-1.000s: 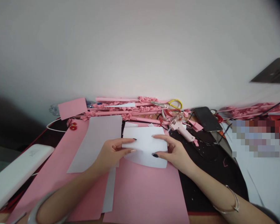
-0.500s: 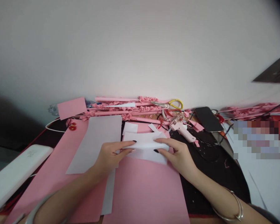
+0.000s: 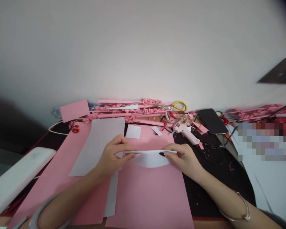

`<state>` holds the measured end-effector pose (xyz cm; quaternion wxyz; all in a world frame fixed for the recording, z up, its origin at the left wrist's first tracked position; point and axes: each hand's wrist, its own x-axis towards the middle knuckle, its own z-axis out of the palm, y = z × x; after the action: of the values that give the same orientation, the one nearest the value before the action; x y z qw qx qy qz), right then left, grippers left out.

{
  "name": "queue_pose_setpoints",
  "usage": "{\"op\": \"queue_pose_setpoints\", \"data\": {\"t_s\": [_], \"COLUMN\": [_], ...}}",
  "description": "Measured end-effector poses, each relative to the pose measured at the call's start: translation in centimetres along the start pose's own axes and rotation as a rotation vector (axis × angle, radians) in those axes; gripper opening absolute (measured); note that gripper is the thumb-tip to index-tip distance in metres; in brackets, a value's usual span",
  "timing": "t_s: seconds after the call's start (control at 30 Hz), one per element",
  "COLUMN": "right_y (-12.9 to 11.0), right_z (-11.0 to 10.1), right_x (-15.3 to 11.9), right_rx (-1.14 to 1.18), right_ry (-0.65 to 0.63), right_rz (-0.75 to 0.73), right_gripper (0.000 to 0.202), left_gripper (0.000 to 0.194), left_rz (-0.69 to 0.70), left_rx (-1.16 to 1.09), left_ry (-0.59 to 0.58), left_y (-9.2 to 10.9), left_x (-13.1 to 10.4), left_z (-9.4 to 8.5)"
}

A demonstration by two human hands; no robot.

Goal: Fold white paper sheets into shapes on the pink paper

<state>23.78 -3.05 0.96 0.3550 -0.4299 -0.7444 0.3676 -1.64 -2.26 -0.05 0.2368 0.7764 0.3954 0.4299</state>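
Observation:
A small white paper (image 3: 151, 159) is pinched between both hands, its upper edge seen nearly edge-on and its lower part bowed toward me. My left hand (image 3: 114, 154) grips the paper's left end between thumb and fingers. At the right end, my right hand (image 3: 184, 159) holds it the same way, a dark thumbnail showing. Beneath lies a large pink sheet (image 3: 150, 197). Just beyond the hands rest a white paper square (image 3: 133, 131) and a small white strip (image 3: 157, 130).
Left are a white sheet (image 3: 100, 140), another pink sheet (image 3: 54, 194) and a white device (image 3: 21, 175). Behind lie pink flowered sticks (image 3: 133, 114) and yellow-handled scissors (image 3: 178, 106). A glue gun (image 3: 187, 132) and black phone (image 3: 213, 121) sit at right.
The paper's upper part, which lay beyond the fingers, no longer shows there; the paper now looks like a narrower, bowed piece. The pink sheet and small white pieces behind it are more exposed.

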Motion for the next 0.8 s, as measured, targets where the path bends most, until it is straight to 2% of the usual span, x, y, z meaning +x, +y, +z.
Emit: {"op": "queue_pose_setpoints", "data": {"t_s": [0.1, 0.2, 0.27, 0.37, 0.47, 0.6, 0.8], "right_y": [-0.2, -0.1, 0.2, 0.5, 0.3, -0.3, -0.5], "right_z": [-0.1, 0.1, 0.4, 0.9, 1.3, 2.0, 3.0], "right_x": [0.0, 0.2, 0.3, 0.3, 0.3, 0.2, 0.1], "right_rx": [0.122, 0.287, 0.336, 0.304, 0.236, 0.151, -0.073], "right_ry": [-0.032, -0.09, -0.121, -0.187, -0.267, -0.364, -0.289], "right_rz": [0.112, 0.238, 0.307, 0.331, 0.32, 0.29, 0.154], "right_gripper": [0.015, 0.017, 0.018, 0.017, 0.015, 0.016, 0.018], "left_gripper": [0.009, 0.012, 0.021, 0.027, 0.024, 0.02, 0.017], "left_rz": [-0.122, -0.35, -0.484, -0.588, -0.605, -0.542, -0.444], "left_rx": [-0.195, -0.4, -0.452, -0.456, -0.423, -0.364, -0.289], "left_ry": [-0.093, -0.288, -0.402, -0.501, -0.562, -0.604, -0.599], "left_y": [0.0, 0.1, 0.1, 0.2, 0.3, 0.7, 1.2], "left_x": [0.2, 0.2, 0.1, 0.1, 0.0, 0.1, 0.1], "left_z": [-0.1, 0.1, 0.2, 0.4, 0.5, 0.6, 0.9]}}
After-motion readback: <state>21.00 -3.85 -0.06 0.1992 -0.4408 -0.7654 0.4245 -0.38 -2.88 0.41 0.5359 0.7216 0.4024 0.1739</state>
